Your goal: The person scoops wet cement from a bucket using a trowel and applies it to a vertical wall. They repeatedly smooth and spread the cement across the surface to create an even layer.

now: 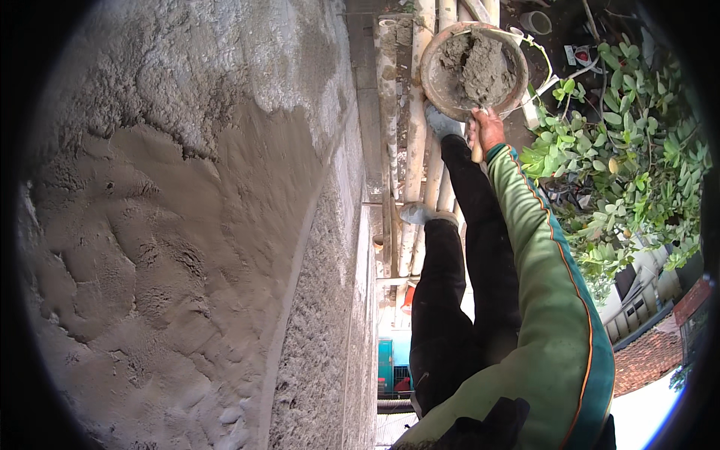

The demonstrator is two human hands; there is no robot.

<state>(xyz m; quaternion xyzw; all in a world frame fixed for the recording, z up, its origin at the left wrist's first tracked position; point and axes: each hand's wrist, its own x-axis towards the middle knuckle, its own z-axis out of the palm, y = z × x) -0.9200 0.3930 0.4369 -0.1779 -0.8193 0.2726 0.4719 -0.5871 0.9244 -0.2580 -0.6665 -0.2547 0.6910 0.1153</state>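
Observation:
My right hand [489, 129], at the end of a green sleeve, is closed around the wooden handle [477, 153] of a trowel. The trowel reaches into a round, shallow basin [429, 81], and its blade cannot be made out among the mortar. Grey wet mortar [489, 71] lies heaped in the basin. On the left, a wall carries a broad layer of fresh, uneven brown-grey plaster [172, 240]. Rougher, paler wall surface [262, 45] shows above it. My left hand is out of view.
My feet, in grey footwear [417, 213], stand on bamboo poles [417, 150] running alongside the wall. A leafy bush [615, 142] grows close on the right. A bucket-like container [535, 22] lies beyond the basin. A tiled roof [649, 360] shows at lower right.

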